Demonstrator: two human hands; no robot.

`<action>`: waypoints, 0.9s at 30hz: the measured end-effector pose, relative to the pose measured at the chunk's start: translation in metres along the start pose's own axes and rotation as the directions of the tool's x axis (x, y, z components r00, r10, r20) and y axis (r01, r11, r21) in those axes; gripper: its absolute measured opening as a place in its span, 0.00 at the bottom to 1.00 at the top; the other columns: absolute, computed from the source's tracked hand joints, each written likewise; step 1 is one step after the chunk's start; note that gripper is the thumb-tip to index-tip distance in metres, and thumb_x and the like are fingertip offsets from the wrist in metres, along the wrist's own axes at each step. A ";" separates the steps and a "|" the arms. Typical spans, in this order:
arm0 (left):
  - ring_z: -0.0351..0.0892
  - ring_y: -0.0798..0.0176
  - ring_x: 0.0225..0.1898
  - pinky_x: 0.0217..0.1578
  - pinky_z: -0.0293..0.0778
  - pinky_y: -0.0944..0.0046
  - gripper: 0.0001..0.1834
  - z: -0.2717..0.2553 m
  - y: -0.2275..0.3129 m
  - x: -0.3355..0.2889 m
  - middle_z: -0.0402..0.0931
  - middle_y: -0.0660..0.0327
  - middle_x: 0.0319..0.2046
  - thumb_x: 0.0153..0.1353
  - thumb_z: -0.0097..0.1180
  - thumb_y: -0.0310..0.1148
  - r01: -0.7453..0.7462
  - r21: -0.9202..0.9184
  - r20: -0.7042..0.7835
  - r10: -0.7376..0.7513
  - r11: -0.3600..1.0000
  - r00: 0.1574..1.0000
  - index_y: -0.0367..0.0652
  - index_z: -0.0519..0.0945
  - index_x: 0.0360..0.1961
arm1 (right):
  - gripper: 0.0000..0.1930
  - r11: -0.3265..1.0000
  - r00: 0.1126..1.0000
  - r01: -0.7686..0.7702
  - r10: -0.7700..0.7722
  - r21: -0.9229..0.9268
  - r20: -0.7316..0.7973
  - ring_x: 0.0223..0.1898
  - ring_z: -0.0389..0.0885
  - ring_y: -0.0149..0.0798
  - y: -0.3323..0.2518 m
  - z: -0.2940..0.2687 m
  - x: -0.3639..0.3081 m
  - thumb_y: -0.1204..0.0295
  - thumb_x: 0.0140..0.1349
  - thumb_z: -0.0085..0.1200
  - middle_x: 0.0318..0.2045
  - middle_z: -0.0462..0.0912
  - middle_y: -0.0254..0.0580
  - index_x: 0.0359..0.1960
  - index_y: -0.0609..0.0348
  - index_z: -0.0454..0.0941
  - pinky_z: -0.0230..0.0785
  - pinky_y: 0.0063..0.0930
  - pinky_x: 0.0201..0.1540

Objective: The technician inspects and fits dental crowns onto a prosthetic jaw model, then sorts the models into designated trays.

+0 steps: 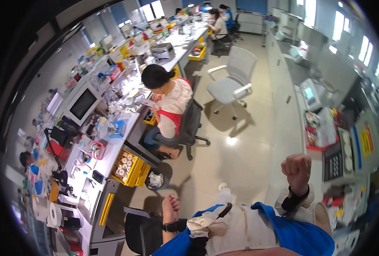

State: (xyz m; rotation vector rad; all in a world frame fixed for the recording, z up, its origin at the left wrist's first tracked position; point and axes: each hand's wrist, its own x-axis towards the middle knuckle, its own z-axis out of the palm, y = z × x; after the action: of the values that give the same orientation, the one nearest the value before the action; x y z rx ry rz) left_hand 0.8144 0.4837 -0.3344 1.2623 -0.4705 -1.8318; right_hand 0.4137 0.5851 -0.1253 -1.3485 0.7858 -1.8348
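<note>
My right hand [296, 170] is raised in a fist in front of the right-hand counter, with a dark band round its wrist. Nothing shows between its curled fingers. Lower and to the left, my left hand [170, 208] is also closed, its fingers folded in and nothing visible in them. It hangs above a black chair [135, 230], close to the left workbench, and wears a dark wrist band too. Neither hand appears to touch a bench. A blue vest [279, 222] over a cream top covers my body between the two arms.
A co-worker [172, 98] sits at the left bench on a black chair. A grey swivel chair [232, 77] stands in the aisle. An open yellow drawer [135, 176] with white rolls juts out above a waste bin [158, 181]. A long counter [283, 85] lines the right.
</note>
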 end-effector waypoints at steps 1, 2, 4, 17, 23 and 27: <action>0.45 0.79 0.12 0.11 0.40 0.75 0.09 0.012 0.004 0.022 0.49 0.76 0.14 0.65 0.39 0.34 -0.004 -0.065 -0.051 0.001 0.998 0.999 0.51 0.65 0.25 | 0.31 1.000 1.000 -0.011 0.010 0.026 0.012 0.09 0.46 0.26 0.024 -0.012 0.020 0.55 0.69 0.40 0.08 0.53 0.31 0.08 0.57 0.52 0.37 0.25 0.13; 0.45 0.79 0.12 0.12 0.41 0.75 0.10 0.034 0.009 0.046 0.48 0.76 0.14 0.65 0.39 0.34 -0.037 -0.083 -0.023 0.035 0.996 0.999 0.52 0.64 0.25 | 0.31 0.998 0.998 -0.056 0.057 0.032 -0.028 0.09 0.47 0.25 0.047 -0.023 0.044 0.56 0.70 0.39 0.08 0.54 0.31 0.08 0.57 0.53 0.37 0.25 0.13; 0.46 0.79 0.14 0.13 0.42 0.75 0.11 0.093 0.029 0.096 0.49 0.76 0.14 0.67 0.39 0.37 -0.031 -0.044 0.077 0.035 0.999 0.996 0.52 0.65 0.25 | 0.29 0.991 0.984 -0.132 0.133 0.019 -0.117 0.10 0.48 0.25 0.076 -0.046 0.089 0.58 0.71 0.38 0.09 0.54 0.30 0.10 0.56 0.54 0.38 0.24 0.14; 0.47 0.79 0.14 0.13 0.42 0.75 0.09 0.466 0.144 0.393 0.50 0.76 0.14 0.62 0.38 0.28 0.016 0.194 0.587 -0.129 0.981 0.799 0.49 0.63 0.24 | 0.26 0.957 0.907 -0.289 0.285 0.032 -0.310 0.12 0.46 0.22 0.230 -0.339 0.360 0.59 0.71 0.38 0.11 0.52 0.27 0.12 0.53 0.55 0.37 0.20 0.13; 0.45 0.79 0.14 0.12 0.43 0.77 0.13 0.493 0.172 0.478 0.48 0.75 0.15 0.66 0.37 0.31 0.437 -0.443 0.543 -0.154 0.783 0.825 0.51 0.60 0.21 | 0.25 0.886 0.881 -0.463 0.462 0.020 -0.103 0.12 0.46 0.22 0.324 -0.403 0.551 0.61 0.70 0.37 0.11 0.52 0.26 0.13 0.52 0.54 0.36 0.21 0.14; 0.46 0.78 0.15 0.13 0.43 0.77 0.11 0.509 0.205 0.523 0.50 0.73 0.16 0.66 0.36 0.30 0.486 -0.582 0.581 -0.085 0.652 0.809 0.49 0.60 0.24 | 0.25 0.815 0.818 -0.575 0.573 0.073 0.042 0.12 0.46 0.22 0.406 -0.400 0.666 0.60 0.70 0.37 0.11 0.52 0.25 0.12 0.52 0.54 0.36 0.21 0.14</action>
State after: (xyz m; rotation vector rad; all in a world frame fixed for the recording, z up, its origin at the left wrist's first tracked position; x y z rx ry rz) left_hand 0.3735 -0.1309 -0.2794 0.2973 0.2273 -2.3101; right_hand -0.0244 -0.1691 -0.2110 -0.9304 0.9705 -1.3495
